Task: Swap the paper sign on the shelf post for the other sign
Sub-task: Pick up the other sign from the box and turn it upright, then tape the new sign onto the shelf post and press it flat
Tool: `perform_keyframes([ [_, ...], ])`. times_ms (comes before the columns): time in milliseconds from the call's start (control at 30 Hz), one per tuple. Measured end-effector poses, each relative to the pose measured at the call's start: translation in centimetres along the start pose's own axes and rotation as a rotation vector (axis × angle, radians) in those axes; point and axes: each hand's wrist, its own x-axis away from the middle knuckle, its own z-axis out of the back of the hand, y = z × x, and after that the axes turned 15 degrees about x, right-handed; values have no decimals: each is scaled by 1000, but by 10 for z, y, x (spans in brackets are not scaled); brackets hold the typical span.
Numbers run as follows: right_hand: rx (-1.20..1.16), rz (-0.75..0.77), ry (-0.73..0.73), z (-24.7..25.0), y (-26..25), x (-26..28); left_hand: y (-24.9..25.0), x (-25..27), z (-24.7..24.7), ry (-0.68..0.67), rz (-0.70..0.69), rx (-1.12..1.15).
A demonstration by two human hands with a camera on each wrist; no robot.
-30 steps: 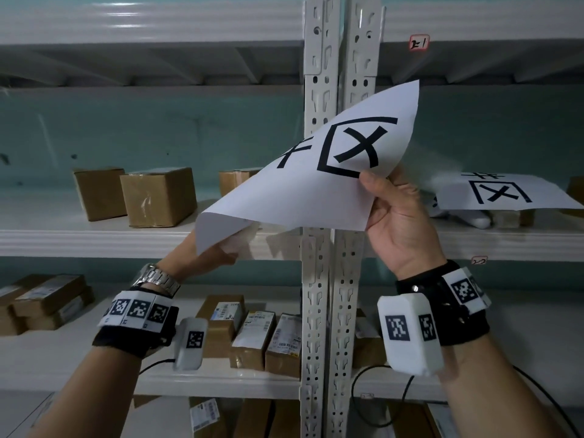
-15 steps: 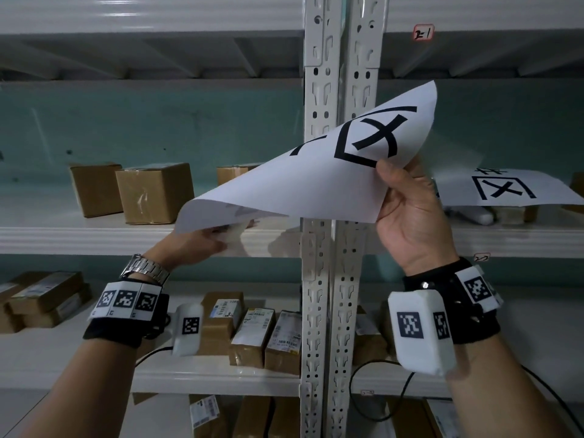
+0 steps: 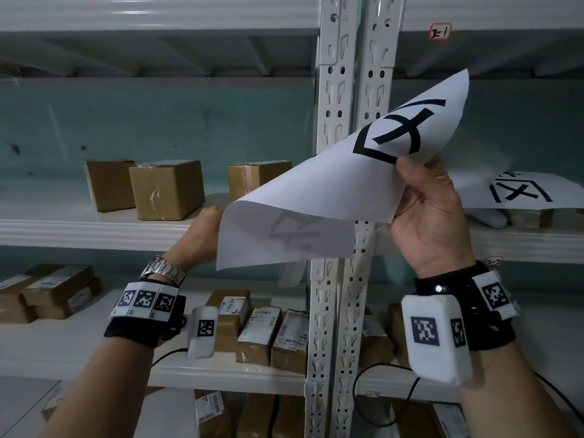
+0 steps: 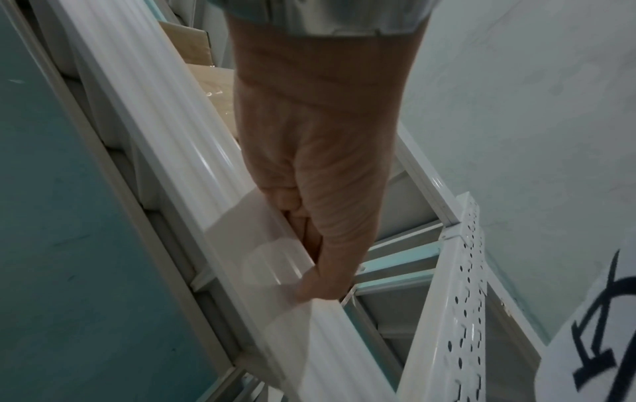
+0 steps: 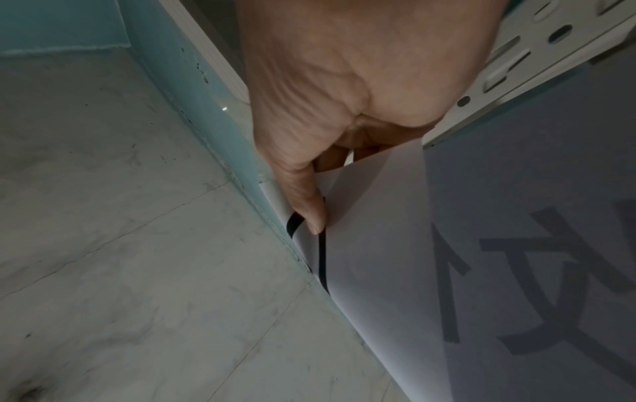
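Note:
A white paper sign (image 3: 316,197) with a bold black boxed cross is held bent in front of the white perforated shelf post (image 3: 347,90). My right hand (image 3: 410,178) pinches its right edge, thumb (image 5: 309,206) on the printed face. At the sheet's left edge my left hand (image 3: 215,216) pinches it, the fingers hidden behind the paper in the head view. The lower left part curls toward me and shows its back. The other sign (image 3: 518,191) lies flat on things on the middle shelf at the right.
Cardboard boxes (image 3: 164,191) stand on the middle shelf left of the post. Labelled small boxes (image 3: 259,336) fill the lower shelf (image 3: 79,358). A black cable (image 3: 379,393) loops below my right wrist. A small red-marked tag (image 3: 440,32) sits on the top beam.
The sheet and my right hand have shifted to the right. My left hand has risen, and the sheet's lower left part has curled over so that its back faces me.

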Motion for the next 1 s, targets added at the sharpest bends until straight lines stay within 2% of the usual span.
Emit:
perform_keyframes([
  [133,-4,-19,22,2,-1,3,17,13,3,-8,54,247],
  [200,14,-29,31,5,-1,5,19,13,3,-13,-1,354],
  [300,69,-47,16,13,-2,8,12,11,-5,147,-29,442],
  [367,101,-62,-2,17,-4,10,13,13,-13,148,-54,539],
  [433,134,-79,-54,20,-4,12,17,14,-21,57,-59,614],
  [567,289,-129,-235,23,-1,14,36,16,-32,-188,15,654],
  [633,379,-160,-277,23,1,18,42,18,-39,-313,3,661],
  [700,453,-171,-303,22,2,23,45,19,-45,-377,0,674],
  [800,551,-190,-312,27,1,30,52,20,-49,-286,53,750],
  [1000,615,-354,-159,62,2,39,51,23,-49,-79,49,734],
])
